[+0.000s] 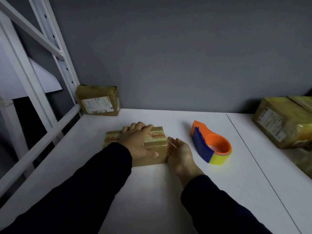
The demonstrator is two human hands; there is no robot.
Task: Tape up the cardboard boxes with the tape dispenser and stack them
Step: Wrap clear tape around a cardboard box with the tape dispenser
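Box (158,137), mid counter (152,191): L hand (136,141) on top, fingers curled over far edge, thumb on near face; R hand (180,152) flat, fingers straight, against its right side. Dispenser (211,146) near, to the right, untouched. Corner box (99,100) back left, big box (283,122) far right.

Head-worn view, forward and down, close over table (152,191)

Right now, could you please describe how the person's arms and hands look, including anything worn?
Both arms wear long, plain dark sleeves reaching the wrists: left sleeve, right sleeve. The left hand and right hand are bare, with no gloves, rings or watch visible.
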